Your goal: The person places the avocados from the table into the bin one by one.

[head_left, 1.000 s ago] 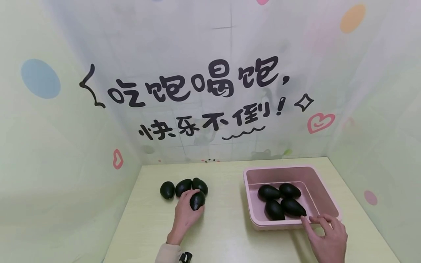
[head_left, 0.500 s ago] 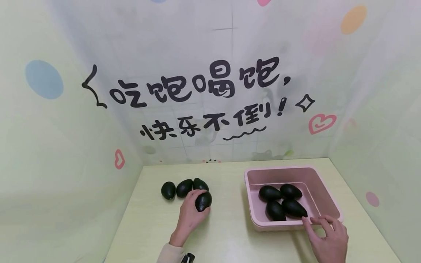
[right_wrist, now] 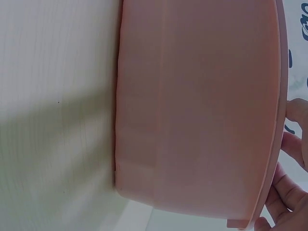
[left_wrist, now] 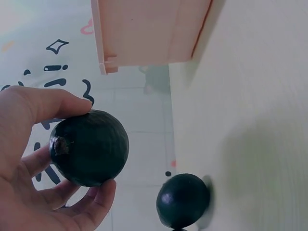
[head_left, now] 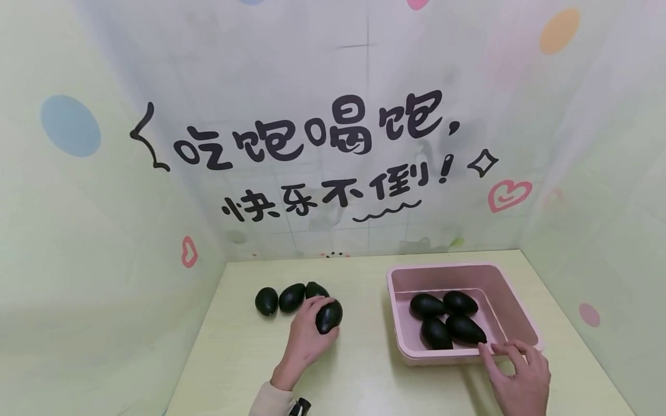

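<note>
The avocado (head_left: 329,316) is clasped in the grip of the left hand (head_left: 309,337), left of the pink bin (head_left: 442,277) touched by the relaxed right hand (head_left: 522,375)

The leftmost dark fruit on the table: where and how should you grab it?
Likely round the middle of the leftmost dark fruit, from above and its open left side: it lies on the table, smoothly rounded, while the neighbouring fruit sits close on its right, leaving little finger room there.

Left fingers (head_left: 318,301) hide perhaps half an avocado (head_left: 315,288).
</note>
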Available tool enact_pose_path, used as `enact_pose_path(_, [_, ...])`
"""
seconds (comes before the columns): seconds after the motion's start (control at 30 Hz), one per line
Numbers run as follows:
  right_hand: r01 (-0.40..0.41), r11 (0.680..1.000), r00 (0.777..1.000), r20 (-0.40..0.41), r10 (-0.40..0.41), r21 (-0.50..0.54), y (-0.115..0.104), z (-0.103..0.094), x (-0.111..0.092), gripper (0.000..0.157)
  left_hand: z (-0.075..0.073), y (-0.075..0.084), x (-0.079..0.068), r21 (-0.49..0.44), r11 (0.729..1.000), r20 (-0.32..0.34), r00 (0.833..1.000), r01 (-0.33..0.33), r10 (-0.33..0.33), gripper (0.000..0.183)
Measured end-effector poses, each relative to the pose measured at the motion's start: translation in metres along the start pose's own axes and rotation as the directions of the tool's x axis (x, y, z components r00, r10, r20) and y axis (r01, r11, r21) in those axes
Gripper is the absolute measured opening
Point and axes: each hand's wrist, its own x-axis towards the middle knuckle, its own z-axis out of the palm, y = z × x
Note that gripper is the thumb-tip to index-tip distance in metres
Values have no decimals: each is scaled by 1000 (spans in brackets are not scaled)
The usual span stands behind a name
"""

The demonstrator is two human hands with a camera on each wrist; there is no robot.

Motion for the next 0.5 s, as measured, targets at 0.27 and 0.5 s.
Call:
enact_pose_path(0.27, [-7, 1000, 999, 33, 7, 13, -4, -3, 2, 83, -2, 12, 5, -7, 999, -5, 999, -50, 50, 55])
enact_pose_path(0.5, [-5, 1000, 999, 38, 5, 4, -5, -4, 3, 87, -3, 19, 8, 2, 998, 19, 998, -67, 67, 54])
